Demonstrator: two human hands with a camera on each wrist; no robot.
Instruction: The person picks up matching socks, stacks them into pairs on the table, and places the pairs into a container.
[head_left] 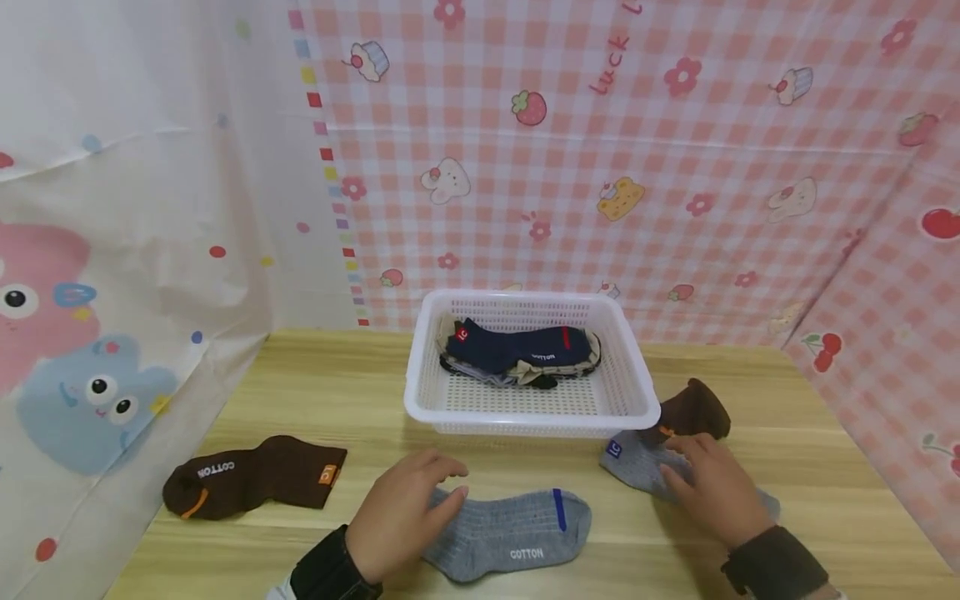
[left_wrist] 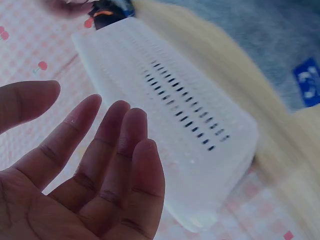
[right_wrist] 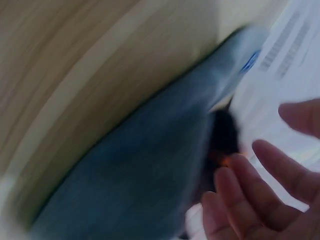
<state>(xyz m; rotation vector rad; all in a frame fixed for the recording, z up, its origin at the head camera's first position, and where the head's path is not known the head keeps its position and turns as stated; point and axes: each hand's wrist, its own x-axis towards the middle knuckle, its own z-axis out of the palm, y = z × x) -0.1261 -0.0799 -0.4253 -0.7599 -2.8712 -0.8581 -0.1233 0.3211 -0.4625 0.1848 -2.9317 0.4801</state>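
My left hand (head_left: 408,512) is held over the cuff end of a grey sock (head_left: 517,529) with a blue stripe and the word COTTON. In the left wrist view its fingers (left_wrist: 117,135) are loosely extended with nothing between them. My right hand (head_left: 712,487) hovers over a second grey sock (head_left: 637,467) with a blue label, part of which the hand hides. Right at its fingertips a brown sock (head_left: 693,412) lies against that grey sock. The right wrist view has the fingers (right_wrist: 240,195) spread and bare beside the blurred grey sock (right_wrist: 145,145).
A white plastic basket (head_left: 532,423) stands at the back middle, holding a pile of socks topped by a navy sock (head_left: 498,346). Another brown sock (head_left: 258,475) with an orange label lies at the left. Patterned cloth (head_left: 600,150) hangs behind the wooden table (head_left: 330,383).
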